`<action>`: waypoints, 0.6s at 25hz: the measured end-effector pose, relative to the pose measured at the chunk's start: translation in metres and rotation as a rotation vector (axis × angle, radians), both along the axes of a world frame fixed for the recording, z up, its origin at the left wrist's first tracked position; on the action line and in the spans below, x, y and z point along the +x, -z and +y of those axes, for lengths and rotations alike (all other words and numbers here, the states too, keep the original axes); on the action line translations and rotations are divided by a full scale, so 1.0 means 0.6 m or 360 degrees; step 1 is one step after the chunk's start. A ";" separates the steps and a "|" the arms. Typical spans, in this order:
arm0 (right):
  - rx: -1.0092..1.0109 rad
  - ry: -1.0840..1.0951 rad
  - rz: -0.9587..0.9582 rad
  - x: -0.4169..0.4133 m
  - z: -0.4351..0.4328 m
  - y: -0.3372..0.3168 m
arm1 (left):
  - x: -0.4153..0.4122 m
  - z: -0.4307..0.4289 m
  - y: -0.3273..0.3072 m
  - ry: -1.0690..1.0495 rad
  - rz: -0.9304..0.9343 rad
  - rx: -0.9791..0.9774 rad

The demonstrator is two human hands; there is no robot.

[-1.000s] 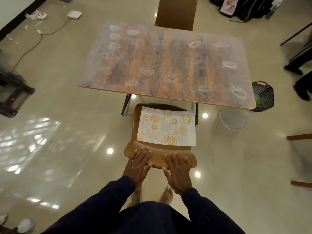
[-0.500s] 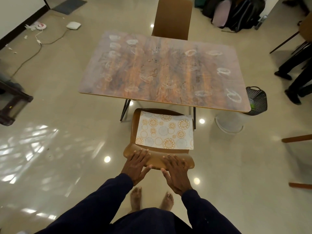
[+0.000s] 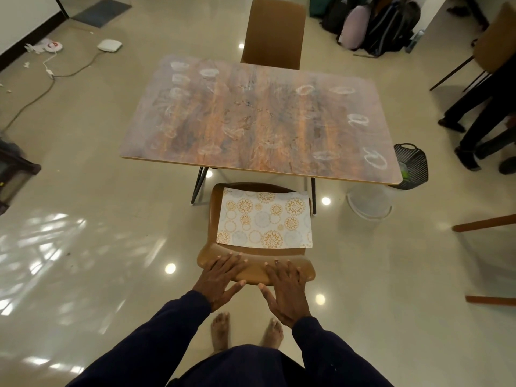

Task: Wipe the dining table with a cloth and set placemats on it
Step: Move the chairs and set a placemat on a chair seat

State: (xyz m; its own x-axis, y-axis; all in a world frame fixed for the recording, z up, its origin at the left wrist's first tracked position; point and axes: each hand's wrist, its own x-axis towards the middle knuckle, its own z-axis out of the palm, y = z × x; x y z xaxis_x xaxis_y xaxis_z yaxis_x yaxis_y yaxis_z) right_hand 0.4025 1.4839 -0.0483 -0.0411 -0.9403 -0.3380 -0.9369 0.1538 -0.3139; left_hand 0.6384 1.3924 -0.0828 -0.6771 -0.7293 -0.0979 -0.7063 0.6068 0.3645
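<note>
The wooden dining table (image 3: pixel 259 121) stands ahead, its top marked with white chalky rings and smears. A brown chair (image 3: pixel 215 208) sits at its near edge, and a white placemat (image 3: pixel 265 219) with orange and grey floral circles lies on the seat. My left hand (image 3: pixel 220 277) and my right hand (image 3: pixel 284 289) rest flat on top of the chair's backrest (image 3: pixel 254 268), fingers straight and pointing toward the table. No cloth is in view.
A second brown chair (image 3: pixel 272 34) stands at the table's far side. A black basket (image 3: pixel 411 166) and a white round basin (image 3: pixel 370 203) sit on the floor at the right. A person's legs (image 3: pixel 480 115) and backpacks (image 3: pixel 374 23) are far right; cables (image 3: pixel 50 76) trail at left.
The view has pulled back and tilted down slightly, so my bare feet show now. Both hands stay on the chair's backrest; the chair sits a little further out from the table.
</note>
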 end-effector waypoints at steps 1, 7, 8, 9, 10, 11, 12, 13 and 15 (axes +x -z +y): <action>0.0020 0.0012 0.0006 0.003 0.001 0.001 | 0.001 -0.001 0.002 0.0011 0.0011 0.0003; 0.0068 0.0063 0.0084 0.029 0.015 0.012 | 0.015 -0.003 0.012 0.0059 0.0059 0.0040; 0.0070 0.0050 0.0085 0.036 0.022 0.014 | 0.021 -0.005 0.009 0.0072 0.0055 0.0022; 0.0066 0.0030 0.0089 0.041 0.027 0.015 | 0.026 -0.008 0.007 0.0083 0.0047 0.0005; 0.0043 0.0019 0.0093 0.042 0.030 0.016 | 0.028 -0.010 0.005 0.0095 0.0035 -0.0007; 0.0020 0.0021 0.0083 0.038 0.030 0.016 | 0.026 -0.010 0.002 0.0104 0.0021 -0.0011; -0.0008 0.0027 0.0062 0.031 0.029 0.018 | 0.021 -0.009 -0.001 0.0106 0.0006 -0.0012; -0.0027 0.0030 0.0040 0.024 0.028 0.019 | 0.014 -0.007 -0.003 0.0102 -0.0009 -0.0006; -0.0033 0.0008 0.0015 0.009 0.027 0.021 | -0.001 -0.001 -0.004 0.0090 -0.0028 0.0030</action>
State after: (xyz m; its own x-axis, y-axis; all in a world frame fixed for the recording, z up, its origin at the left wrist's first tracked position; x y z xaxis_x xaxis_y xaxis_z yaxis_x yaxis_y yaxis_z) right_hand 0.4076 1.5000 -0.0608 -0.0487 -0.9469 -0.3178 -0.9390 0.1518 -0.3085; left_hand 0.6381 1.3921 -0.0804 -0.7154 -0.6877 -0.1235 -0.6774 0.6392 0.3641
